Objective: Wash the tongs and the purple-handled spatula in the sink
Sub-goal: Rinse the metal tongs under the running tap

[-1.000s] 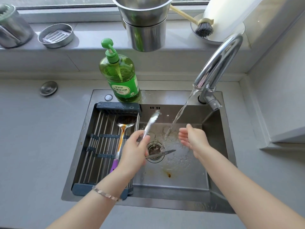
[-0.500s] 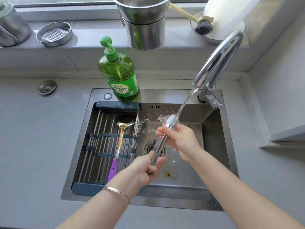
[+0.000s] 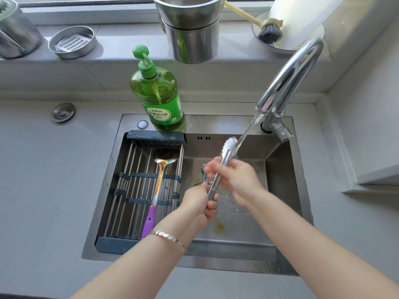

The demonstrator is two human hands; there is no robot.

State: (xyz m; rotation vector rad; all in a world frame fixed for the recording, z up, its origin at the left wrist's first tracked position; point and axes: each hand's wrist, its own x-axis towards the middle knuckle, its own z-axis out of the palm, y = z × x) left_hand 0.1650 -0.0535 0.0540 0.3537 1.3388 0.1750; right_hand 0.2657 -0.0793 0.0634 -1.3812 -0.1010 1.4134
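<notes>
The metal tongs (image 3: 226,152) stand tilted over the steel sink (image 3: 280,190), their upper tip in the stream of water from the faucet (image 3: 289,78). My left hand (image 3: 199,203) grips the tongs' lower end. My right hand (image 3: 235,179) is wrapped around one arm of the tongs near the middle; its fingers are blurred. The purple-handled spatula (image 3: 158,186) lies on the drying rack (image 3: 138,186) over the sink's left half, bowl toward the back, purple handle toward me.
A green dish soap bottle (image 3: 157,98) stands on the sink's back rim. Steel pots (image 3: 191,29), a dish brush (image 3: 267,31) and a round steel tray (image 3: 72,42) sit on the window ledge. A sink stopper (image 3: 63,112) lies on the grey counter at left.
My right hand has taken hold of the tongs, which rose into the water stream; it has since slid down from the tip toward the middle. My left hand moved down to the tongs' lower end.
</notes>
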